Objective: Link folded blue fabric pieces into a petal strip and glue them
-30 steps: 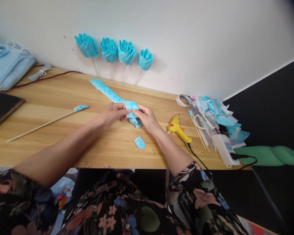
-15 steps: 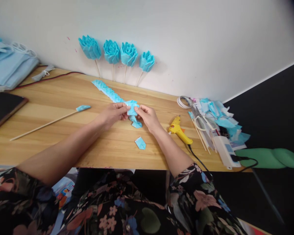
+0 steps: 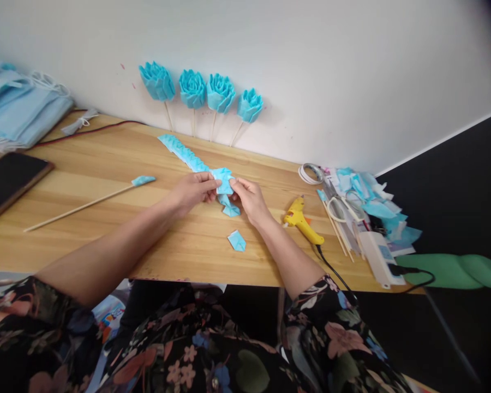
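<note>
Between my hands is a small folded piece of blue fabric (image 3: 224,180), pinched from both sides. My left hand (image 3: 197,190) grips its left edge with thumb and fingers, and my right hand (image 3: 249,197) grips its right edge. More folded blue pieces (image 3: 231,208) lie just below it, partly covered. Behind my left hand, a row of overlapping folded pieces (image 3: 183,153) runs up the table to the left. Nearer to me lies one loose folded piece (image 3: 237,240). A thin wooden stick (image 3: 79,207) with a blue-wrapped tip rests left of my hands.
Several blue fabric flowers (image 3: 192,89) on sticks lean against the wall. At right lie a yellow glue gun (image 3: 303,221), tape roll (image 3: 310,173), scissors (image 3: 339,208), power strip (image 3: 379,256) and blue scraps (image 3: 368,188). At left are a phone (image 3: 12,183) and stacked face masks (image 3: 20,112).
The whole view has shifted slightly, so everything appears a little further right. Both hands keep their pinch on the folded piece, with hardly any other movement.
</note>
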### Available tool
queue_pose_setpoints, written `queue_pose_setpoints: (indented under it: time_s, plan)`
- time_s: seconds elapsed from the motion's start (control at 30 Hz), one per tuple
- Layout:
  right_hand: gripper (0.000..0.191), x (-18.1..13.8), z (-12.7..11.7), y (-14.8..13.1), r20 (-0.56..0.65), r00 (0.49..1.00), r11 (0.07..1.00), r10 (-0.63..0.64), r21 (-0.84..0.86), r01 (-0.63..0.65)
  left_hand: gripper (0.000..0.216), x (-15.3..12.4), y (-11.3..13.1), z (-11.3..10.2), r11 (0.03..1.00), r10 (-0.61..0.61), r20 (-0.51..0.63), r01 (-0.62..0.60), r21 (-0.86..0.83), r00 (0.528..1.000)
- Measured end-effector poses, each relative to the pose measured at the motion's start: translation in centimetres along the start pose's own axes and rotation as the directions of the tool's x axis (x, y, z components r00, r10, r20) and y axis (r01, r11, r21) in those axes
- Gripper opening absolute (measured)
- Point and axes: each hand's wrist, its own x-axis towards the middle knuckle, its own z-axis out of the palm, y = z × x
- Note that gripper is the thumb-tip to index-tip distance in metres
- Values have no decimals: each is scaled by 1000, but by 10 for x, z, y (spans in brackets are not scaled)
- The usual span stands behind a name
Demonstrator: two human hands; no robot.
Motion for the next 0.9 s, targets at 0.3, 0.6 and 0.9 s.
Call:
queue_pose_setpoints:
  time_s: [0.3,0.6,0.9]
  plan:
    - [56,1,-1,-5,23,1000,1000,0,24,-1,26,4,-4,-3,999,35,27,-35,-7,999]
    - [44,0,0,0,85,996,995,42,85,-49,22,4,-6,-2,989,61,39,-66,133,997]
    - [53,2,0,0,80,997,998,14,56,-18,20,4,-8,-2,997,58,45,-60,52,997]
